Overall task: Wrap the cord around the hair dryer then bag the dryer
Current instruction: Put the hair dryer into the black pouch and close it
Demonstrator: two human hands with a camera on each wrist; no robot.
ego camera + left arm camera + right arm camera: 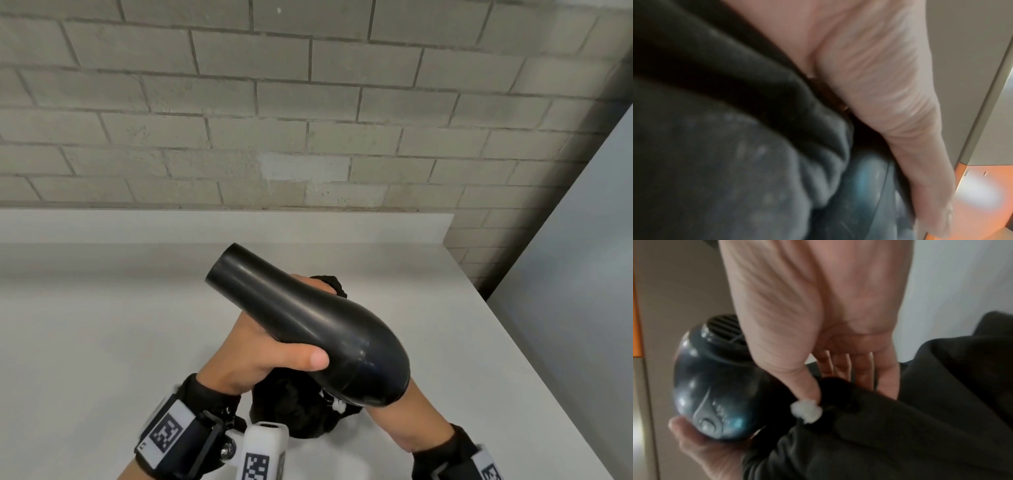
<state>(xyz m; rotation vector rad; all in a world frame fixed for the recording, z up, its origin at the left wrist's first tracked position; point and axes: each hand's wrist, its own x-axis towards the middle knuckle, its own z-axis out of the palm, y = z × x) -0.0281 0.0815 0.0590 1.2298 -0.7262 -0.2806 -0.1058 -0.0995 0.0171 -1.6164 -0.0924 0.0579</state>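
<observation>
From the head view, my left hand (260,349) is gripping the dryer (308,325) above the bench (102,342), over the black bag (298,411). The left wrist view is showing only blurred fabric. In the right wrist view, my right hand (818,331) is pinching the bag's edge beside the dryer; the cord is hidden and bagging is barely begun, I judge.

Glossy black hair dryer (308,323) over a black cloth bag (298,411).

The tabletop (102,342) is plain pale grey; the brick wall (239,102) behind is grey with darker mortar lines. Black wrist straps (178,438) carry white tags printed with black square-code patterns. A white tuft (806,410) shows against the bag's dark fabric.
</observation>
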